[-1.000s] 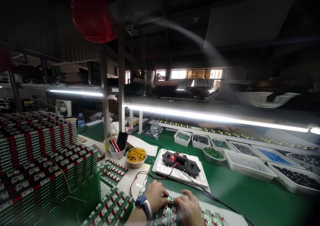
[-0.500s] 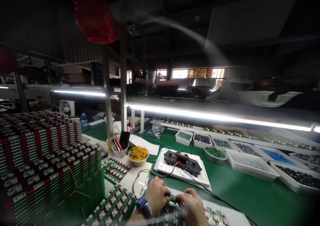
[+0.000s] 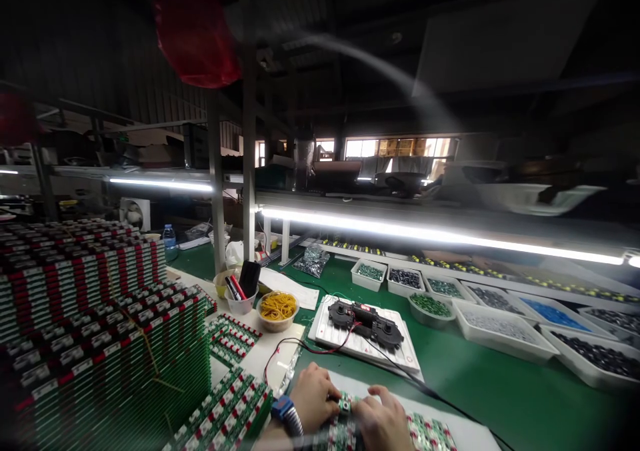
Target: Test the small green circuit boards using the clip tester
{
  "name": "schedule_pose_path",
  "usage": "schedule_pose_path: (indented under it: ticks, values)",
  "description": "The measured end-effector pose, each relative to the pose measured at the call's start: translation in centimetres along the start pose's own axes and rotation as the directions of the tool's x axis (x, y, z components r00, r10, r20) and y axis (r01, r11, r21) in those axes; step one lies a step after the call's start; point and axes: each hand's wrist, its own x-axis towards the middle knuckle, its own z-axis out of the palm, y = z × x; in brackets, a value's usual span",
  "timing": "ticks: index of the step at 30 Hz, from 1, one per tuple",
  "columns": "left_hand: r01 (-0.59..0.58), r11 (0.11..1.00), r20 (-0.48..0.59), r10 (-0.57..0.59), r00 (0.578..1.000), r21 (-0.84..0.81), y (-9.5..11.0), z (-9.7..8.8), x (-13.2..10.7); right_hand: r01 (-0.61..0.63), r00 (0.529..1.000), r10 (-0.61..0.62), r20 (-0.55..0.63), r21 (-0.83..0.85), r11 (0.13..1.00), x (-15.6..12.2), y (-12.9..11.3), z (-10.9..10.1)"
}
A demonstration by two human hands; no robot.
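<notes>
Both hands meet at the near edge of the bench over a green circuit board (image 3: 345,404) with a small square part on it. My left hand (image 3: 314,398), with a blue strap and coiled cord at the wrist, pinches the board's left end. From the right, my right hand (image 3: 384,421) has its fingers closed on the other end. Under and beside the hands lie more green circuit boards (image 3: 433,431) with red and white parts, partly hidden by the hands. A stack of similar boards (image 3: 225,411) stands left of my left wrist.
Tall stacks of boards (image 3: 110,364) fill the left side. Ahead, a black two-speaker unit (image 3: 365,323) lies on a white pad, its wires trailing. A bowl of yellow rubber bands (image 3: 278,308) and a pen cup (image 3: 241,302) stand left of it. White component trays (image 3: 500,328) line the right.
Both hands have shifted slightly down, toward me, with the small board still between their fingers. Elsewhere the view has moved only slightly.
</notes>
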Motion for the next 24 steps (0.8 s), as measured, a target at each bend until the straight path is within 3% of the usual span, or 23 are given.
schedule_pose_path:
  ticks: [7,15,24]
  values:
    - [0.001,1.0,-0.014,-0.001,1.0,0.002,0.1,0.1,0.0,0.009,1.0,-0.01,-0.018,-0.027,1.0,-0.2,-0.2,0.2]
    - [-0.004,1.0,-0.11,0.006,0.994,0.016,0.3,0.8,-0.4,0.008,0.999,-0.009,0.053,0.032,0.999,0.0,0.8,-0.4]
    - [-0.021,1.0,-0.107,0.023,0.994,0.016,0.7,-0.1,-1.5,0.058,0.996,-0.059,0.064,0.01,0.998,0.0,0.7,-1.3]
